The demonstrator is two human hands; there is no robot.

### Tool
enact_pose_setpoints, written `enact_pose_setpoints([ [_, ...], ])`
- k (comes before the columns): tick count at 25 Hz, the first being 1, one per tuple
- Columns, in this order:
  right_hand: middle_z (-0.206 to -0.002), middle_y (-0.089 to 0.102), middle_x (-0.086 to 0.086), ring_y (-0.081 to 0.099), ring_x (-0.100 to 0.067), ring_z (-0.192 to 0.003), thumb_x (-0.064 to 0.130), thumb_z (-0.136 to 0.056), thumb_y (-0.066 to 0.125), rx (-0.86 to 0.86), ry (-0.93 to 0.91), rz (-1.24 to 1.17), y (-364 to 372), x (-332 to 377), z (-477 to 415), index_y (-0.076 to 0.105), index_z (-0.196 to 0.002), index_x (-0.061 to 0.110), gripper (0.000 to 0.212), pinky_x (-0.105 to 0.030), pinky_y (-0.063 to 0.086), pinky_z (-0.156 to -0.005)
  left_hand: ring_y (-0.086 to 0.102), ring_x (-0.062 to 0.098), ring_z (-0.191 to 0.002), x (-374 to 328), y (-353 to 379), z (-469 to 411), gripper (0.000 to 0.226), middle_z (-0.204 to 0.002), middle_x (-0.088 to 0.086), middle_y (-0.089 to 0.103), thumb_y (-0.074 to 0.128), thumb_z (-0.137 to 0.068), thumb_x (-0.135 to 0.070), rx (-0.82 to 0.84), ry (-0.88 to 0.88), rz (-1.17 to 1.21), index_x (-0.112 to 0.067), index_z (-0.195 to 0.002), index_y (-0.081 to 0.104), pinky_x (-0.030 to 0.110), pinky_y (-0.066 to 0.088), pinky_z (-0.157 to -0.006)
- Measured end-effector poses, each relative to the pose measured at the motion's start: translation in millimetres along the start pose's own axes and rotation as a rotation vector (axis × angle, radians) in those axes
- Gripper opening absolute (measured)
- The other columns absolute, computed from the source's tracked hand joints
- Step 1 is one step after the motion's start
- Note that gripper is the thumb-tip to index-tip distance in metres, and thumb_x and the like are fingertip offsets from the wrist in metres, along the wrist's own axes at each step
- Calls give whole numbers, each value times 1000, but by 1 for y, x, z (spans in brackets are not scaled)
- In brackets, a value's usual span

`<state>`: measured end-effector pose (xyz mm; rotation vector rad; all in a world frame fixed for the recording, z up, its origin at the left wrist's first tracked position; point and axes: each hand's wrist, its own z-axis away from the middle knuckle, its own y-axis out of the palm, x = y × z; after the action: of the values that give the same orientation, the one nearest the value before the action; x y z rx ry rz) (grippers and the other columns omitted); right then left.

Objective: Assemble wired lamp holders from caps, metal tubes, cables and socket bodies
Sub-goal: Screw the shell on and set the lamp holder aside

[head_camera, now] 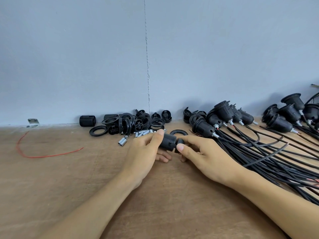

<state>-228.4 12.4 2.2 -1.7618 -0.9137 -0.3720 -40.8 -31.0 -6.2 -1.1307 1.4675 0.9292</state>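
Observation:
My left hand [146, 152] grips a black threaded socket body [168, 141], held sideways just above the wooden table [77, 178]. Against its right end my right hand [203, 152] pinches a black cap [179, 145]; the joint between the two parts is partly hidden by my thumb. Behind my hands lie several short metal tubes [122, 141] and a heap of loose black caps, rings and socket bodies [131, 122]. A black ring [178, 132] lies flat just beyond the held socket. Finished wired holders [222, 116] with black cables [267, 152] are spread at the right.
A loose red wire [39, 155] curves on the table at the left. A grey wall [155, 57] closes the table's far edge, with a small metal bracket [32, 122] at its base. One socket body [87, 121] lies apart, left of the heap.

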Motion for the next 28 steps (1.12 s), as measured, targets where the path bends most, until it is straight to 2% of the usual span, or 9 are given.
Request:
enact_pose_setpoints([
  [3, -79, 70, 10, 65, -7, -75, 36, -102, 54, 12, -12, 32, -3, -2, 0, 67, -111, 20, 23, -32, 50, -78, 74, 31, -71, 1, 1, 2, 33, -87, 12, 77, 51, -106, -29, 25, 26, -37, -6, -101, 75, 36, 60, -67],
  [7, -82, 70, 8, 66, -9, -82, 34, -103, 53, 43, -46, 44, -5, -1, 2, 66, -115, 19, 24, -34, 50, -81, 71, 26, -69, 0, -1, 3, 34, -87, 9, 76, 47, -108, -26, 82, 27, -52, -10, -98, 76, 31, 58, -65],
  [11, -81, 71, 8, 67, -9, -83, 34, -103, 52, 55, -68, 50, -7, 1, 3, 66, -119, 22, 24, -36, 51, -82, 70, 25, -68, -1, -1, 5, 36, -88, 12, 76, 45, -109, -28, 98, 10, -56, -10, -98, 75, 31, 56, -65],
  [15, -85, 73, 5, 68, -11, -87, 33, -103, 51, 74, -49, 10, -9, 4, 1, 66, -122, 22, 26, -43, 51, -88, 67, 29, -67, 0, -3, 3, 39, -87, 28, 71, 45, -109, -31, 134, -38, -10, -5, -100, 72, 37, 53, -67],
  [18, -89, 73, 5, 68, -12, -90, 36, -103, 50, 72, -61, -6, -10, 3, 0, 66, -117, 19, 28, -46, 51, -88, 66, 26, -67, 1, -3, 3, 41, -87, 20, 70, 43, -109, -31, 159, -60, 71, 0, -108, 69, 32, 54, -63],
  [21, -107, 72, 3, 66, -16, -103, 30, -101, 57, 73, -39, -25, -4, -2, 0, 63, -124, 23, 25, -48, 50, -95, 69, 22, -70, 0, -1, 3, 28, -98, 14, 74, 45, -109, -25, 166, -21, 40, -19, -113, 72, 28, 55, -64],
  [23, -112, 70, 7, 64, -11, -108, 31, -95, 64, 42, -32, -32, 0, -5, -2, 61, -124, 30, 29, -45, 51, -97, 69, 19, -70, 0, 2, 3, 27, -93, 9, 74, 44, -109, -22, 145, -20, -16, -30, -116, 69, 28, 56, -65],
  [25, -111, 68, 14, 61, -3, -107, 37, -89, 68, 9, -47, 23, 1, -8, -3, 61, -122, 36, 34, -35, 52, -94, 68, 16, -68, 4, 3, 2, 28, -78, 3, 73, 44, -109, -24, 123, -12, -112, -31, -126, 65, 29, 57, -68],
  [28, -114, 63, 20, 55, 6, -108, 32, -88, 74, -32, -31, 157, -3, -16, -5, 61, -129, 37, 43, -19, 46, -94, 64, 9, -60, 7, 3, 2, 35, -65, -1, 71, 55, -103, -27, 113, -15, -250, -40, -136, 57, 22, 51, -67],
])
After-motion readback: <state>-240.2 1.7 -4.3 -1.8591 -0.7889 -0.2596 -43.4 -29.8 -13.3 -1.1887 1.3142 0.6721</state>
